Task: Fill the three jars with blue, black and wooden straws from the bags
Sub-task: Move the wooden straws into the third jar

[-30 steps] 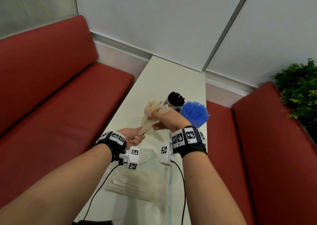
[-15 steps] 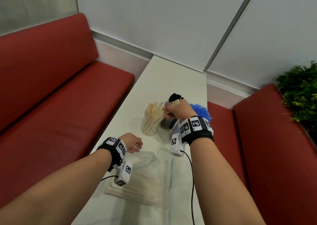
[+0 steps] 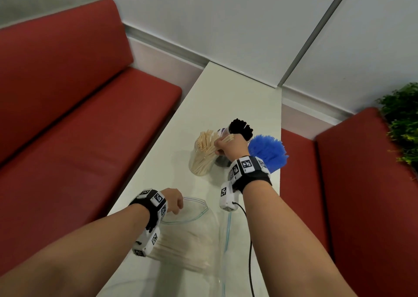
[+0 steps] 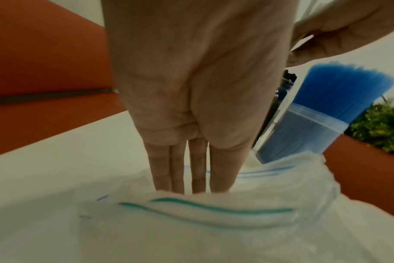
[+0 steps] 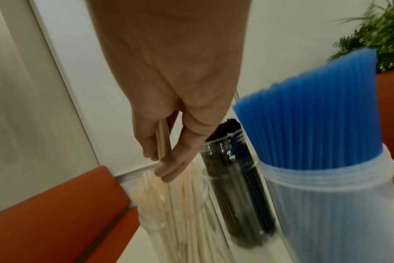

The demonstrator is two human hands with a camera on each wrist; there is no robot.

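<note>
Flanking white table point(image 3: 237, 97): red benches point(image 3: 67, 115), plant point(image 3: 402, 124).

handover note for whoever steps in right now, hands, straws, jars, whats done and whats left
Right hand: pinching a few wooden straws, lowering them into the wooden-straw jar.
Left hand: fingers straight, reaching into the mouth of the open zip bag; holding nothing.
Jars stand together at the far right of the table: the black-straw jar and the blue-straw jar look full.
Done: blue and black.
Left: more wooden straws still lie in the bag; move them to the wooden-straw jar.
</note>
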